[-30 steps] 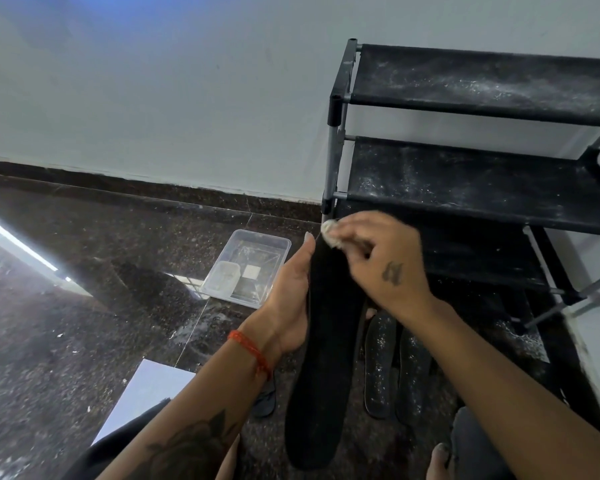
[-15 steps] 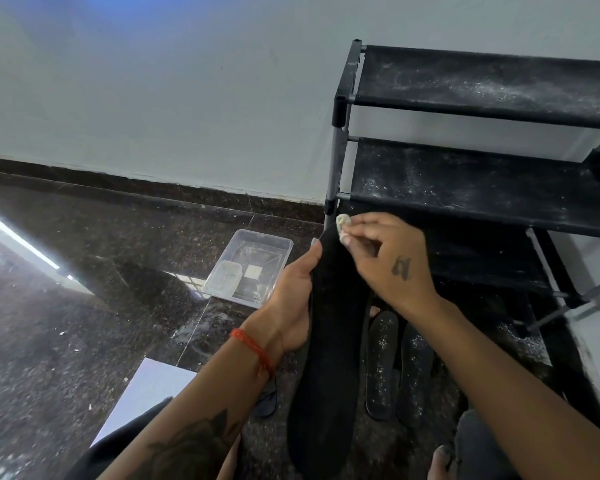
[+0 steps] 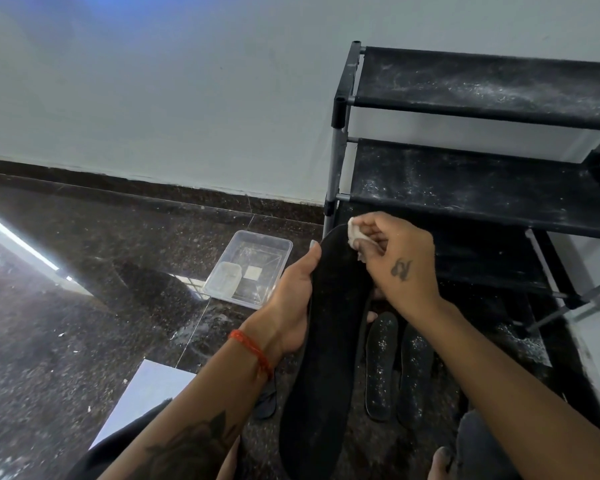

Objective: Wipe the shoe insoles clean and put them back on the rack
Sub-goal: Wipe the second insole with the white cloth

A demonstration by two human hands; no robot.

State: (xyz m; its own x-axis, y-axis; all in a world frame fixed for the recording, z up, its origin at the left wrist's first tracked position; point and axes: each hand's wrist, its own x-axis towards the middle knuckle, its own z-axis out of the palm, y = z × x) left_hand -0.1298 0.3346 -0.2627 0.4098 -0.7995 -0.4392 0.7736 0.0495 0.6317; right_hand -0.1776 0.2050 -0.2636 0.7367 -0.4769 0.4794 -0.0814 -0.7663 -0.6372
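I hold a long black insole [image 3: 326,348] upright in front of me. My left hand [image 3: 291,306] grips its left edge near the middle. My right hand [image 3: 395,265] pinches a small white wipe [image 3: 354,234] and presses it on the insole's top end. Two more black insoles [image 3: 399,365], speckled with white dust, lie side by side on the floor below my right wrist. The black shoe rack [image 3: 465,188] stands against the wall at the right, its fabric shelves dusted white.
A clear plastic tray [image 3: 248,270] holding a smaller white container sits on the dark stone floor left of the rack. A white sheet [image 3: 146,396] lies on the floor by my left forearm. White crumbs dot the floor. My foot [image 3: 442,462] shows at the bottom.
My right hand with the wipe has slid a little to the right across the insole's top end. The left hand keeps its hold.
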